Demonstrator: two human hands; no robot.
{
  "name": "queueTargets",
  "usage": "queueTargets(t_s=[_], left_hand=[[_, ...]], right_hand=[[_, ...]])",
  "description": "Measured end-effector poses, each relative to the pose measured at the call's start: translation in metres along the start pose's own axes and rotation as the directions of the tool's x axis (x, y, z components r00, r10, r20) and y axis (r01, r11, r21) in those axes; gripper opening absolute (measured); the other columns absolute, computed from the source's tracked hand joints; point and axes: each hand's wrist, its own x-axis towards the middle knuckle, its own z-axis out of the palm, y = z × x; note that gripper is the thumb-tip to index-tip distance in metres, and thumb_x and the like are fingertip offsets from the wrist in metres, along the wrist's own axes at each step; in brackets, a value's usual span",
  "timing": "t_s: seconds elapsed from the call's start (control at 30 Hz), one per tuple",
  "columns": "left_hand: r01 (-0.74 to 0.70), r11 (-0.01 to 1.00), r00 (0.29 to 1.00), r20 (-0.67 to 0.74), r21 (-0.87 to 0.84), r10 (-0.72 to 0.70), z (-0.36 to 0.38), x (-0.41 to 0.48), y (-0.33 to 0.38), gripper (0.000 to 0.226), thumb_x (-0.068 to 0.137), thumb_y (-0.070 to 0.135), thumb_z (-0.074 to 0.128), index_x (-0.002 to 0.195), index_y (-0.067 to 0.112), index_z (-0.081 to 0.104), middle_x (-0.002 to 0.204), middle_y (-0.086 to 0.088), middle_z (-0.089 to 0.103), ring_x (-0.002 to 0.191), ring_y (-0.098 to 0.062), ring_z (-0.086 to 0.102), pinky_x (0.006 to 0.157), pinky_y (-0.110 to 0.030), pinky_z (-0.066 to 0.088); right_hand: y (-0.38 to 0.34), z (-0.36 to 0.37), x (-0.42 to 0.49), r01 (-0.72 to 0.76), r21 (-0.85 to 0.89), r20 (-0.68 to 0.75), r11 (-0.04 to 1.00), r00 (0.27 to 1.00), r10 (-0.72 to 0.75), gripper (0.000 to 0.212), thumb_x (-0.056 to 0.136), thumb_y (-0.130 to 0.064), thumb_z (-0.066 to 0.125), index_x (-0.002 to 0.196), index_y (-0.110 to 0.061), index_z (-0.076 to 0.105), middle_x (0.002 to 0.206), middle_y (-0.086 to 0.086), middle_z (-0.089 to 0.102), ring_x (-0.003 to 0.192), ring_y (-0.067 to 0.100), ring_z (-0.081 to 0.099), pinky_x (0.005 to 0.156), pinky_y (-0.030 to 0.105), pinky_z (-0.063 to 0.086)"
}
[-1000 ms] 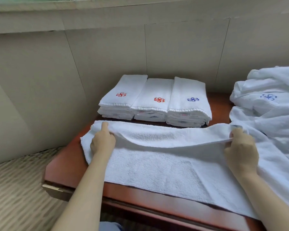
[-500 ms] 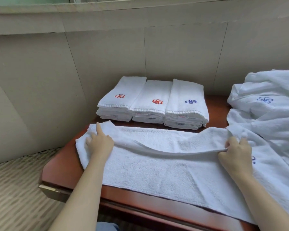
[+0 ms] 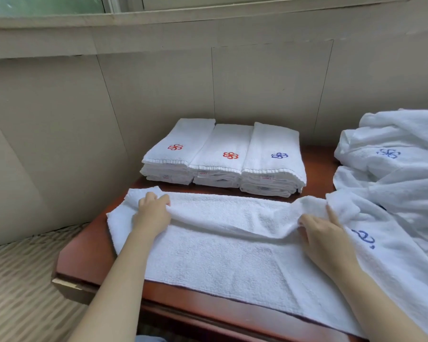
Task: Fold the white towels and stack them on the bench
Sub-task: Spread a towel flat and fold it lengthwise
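A long white towel (image 3: pixel 215 262) lies spread across the reddish wooden bench (image 3: pixel 84 257). Its far long edge is lifted and doubled over toward me. My left hand (image 3: pixel 151 213) grips that raised edge near the towel's left end. My right hand (image 3: pixel 324 233) pinches the same edge near the right end, where a blue embroidered mark shows. Behind the towel, three stacks of folded white towels (image 3: pixel 223 156) stand side by side against the wall, two with red flower emblems and one with a blue one.
A heap of unfolded white towels (image 3: pixel 393 169) with blue emblems fills the bench's right side and overlaps the spread towel's right end. A beige panelled wall (image 3: pixel 158 90) rises behind the bench. Striped carpet (image 3: pixel 17 292) lies to the left, beyond the bench corner.
Both hands have drawn the towel's far edge toward me, so the fold now lies lower over the towel. My left fingers, earlier pointing up, now curl round the edge.
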Motion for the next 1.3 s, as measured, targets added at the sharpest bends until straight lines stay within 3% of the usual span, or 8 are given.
queueTargets(t_s=[0.17, 0.27, 0.43, 0.53, 0.73, 0.97, 1.13, 1.3], left_hand=[[0.269, 0.962, 0.937, -0.221, -0.041, -0.272, -0.01, -0.005, -0.018, 0.04, 0.086, 0.002, 0.048, 0.126, 0.004, 0.05, 0.126, -0.021, 0.038, 0.113, -0.041, 0.043, 0.09, -0.042, 0.038], [0.374, 0.923, 0.896, -0.221, -0.095, -0.386, -0.009, -0.006, -0.028, 0.049, 0.087, 0.004, 0.046, 0.135, 0.006, 0.035, 0.131, -0.025, 0.035, 0.115, -0.05, 0.042, 0.098, -0.048, 0.035], [0.569, 0.822, 0.817, -0.1, -0.021, -0.568, -0.011, -0.004, -0.04, 0.057, 0.091, 0.018, 0.04, 0.143, 0.039, 0.029, 0.142, -0.019, 0.021, 0.136, -0.051, 0.013, 0.105, -0.073, 0.003], [0.541, 0.836, 0.807, -0.22, -0.094, -0.548, -0.01, -0.006, -0.042, 0.038, 0.087, 0.009, 0.044, 0.123, 0.022, 0.048, 0.137, -0.021, 0.028, 0.131, -0.049, 0.021, 0.106, -0.072, 0.002], [0.17, 0.985, 0.845, -0.52, 0.036, -0.127, -0.003, -0.009, -0.035, 0.042, 0.065, -0.019, 0.056, 0.099, 0.007, 0.053, 0.144, -0.022, 0.027, 0.14, -0.041, 0.011, 0.112, -0.057, 0.004], [-0.336, 0.926, 0.923, -0.137, 0.171, 0.36, -0.003, -0.011, 0.005, 0.03, 0.062, -0.008, 0.046, 0.073, 0.02, 0.039, 0.08, 0.003, 0.045, 0.083, -0.023, 0.044, 0.066, -0.029, 0.023], [-0.057, 0.985, 0.882, -0.453, 0.166, 0.127, -0.005, -0.018, 0.002, 0.021, 0.077, -0.009, 0.042, 0.08, 0.011, 0.043, 0.074, -0.011, 0.056, 0.069, -0.034, 0.054, 0.054, -0.034, 0.03], [0.284, 0.957, 0.922, -0.288, 0.053, -0.258, -0.006, -0.017, -0.023, 0.03, 0.092, 0.009, 0.044, 0.121, 0.013, 0.052, 0.121, -0.017, 0.049, 0.106, -0.036, 0.052, 0.075, -0.038, 0.039]], right_hand=[[-0.004, -0.006, 0.001, 0.069, 0.019, -0.06, 0.997, 0.996, -0.068, 0.042, 0.09, -0.03, 0.039, 0.058, -0.006, 0.052, 0.047, 0.005, 0.048, 0.037, 0.028, 0.049, 0.047, 0.028, 0.039], [-0.013, -0.009, -0.002, 0.043, -0.002, 0.033, 0.999, 0.999, -0.043, 0.039, 0.087, -0.028, 0.059, 0.056, -0.006, 0.051, 0.044, 0.004, 0.048, 0.032, 0.027, 0.048, 0.036, 0.024, 0.029], [-0.029, -0.009, 0.002, -0.278, -0.171, 0.337, 0.945, 0.885, 0.321, 0.034, 0.094, -0.048, 0.044, 0.092, -0.017, 0.057, 0.093, 0.002, 0.066, 0.085, 0.027, 0.066, 0.059, 0.032, 0.04], [-0.026, -0.016, 0.008, -0.38, -0.139, 0.415, 0.914, 0.816, 0.402, 0.044, 0.092, -0.055, 0.036, 0.117, -0.021, 0.05, 0.12, -0.002, 0.058, 0.109, 0.025, 0.057, 0.075, 0.034, 0.043], [-0.011, -0.038, 0.012, -0.317, -0.222, 0.601, 0.922, 0.701, 0.385, 0.035, 0.081, -0.031, 0.048, 0.114, -0.02, 0.046, 0.12, 0.001, 0.053, 0.113, 0.025, 0.05, 0.079, 0.031, 0.037], [0.009, -0.044, 0.006, -0.289, -0.518, 0.442, 0.805, 0.716, 0.541, 0.032, 0.085, -0.017, 0.045, 0.117, -0.023, 0.05, 0.12, 0.002, 0.056, 0.116, 0.025, 0.051, 0.093, 0.032, 0.037], [0.028, -0.048, 0.004, -0.704, -0.179, 0.252, 0.687, 0.642, 0.724, 0.027, 0.084, -0.002, 0.049, 0.111, -0.005, 0.051, 0.103, 0.024, 0.059, 0.095, 0.042, 0.059, 0.066, 0.036, 0.036], [0.035, -0.058, 0.005, -0.79, -0.195, 0.306, 0.581, 0.514, 0.801, 0.065, 0.084, -0.002, 0.051, 0.143, -0.001, 0.022, 0.113, 0.028, 0.057, 0.1, 0.044, 0.056, 0.068, 0.039, 0.035]])
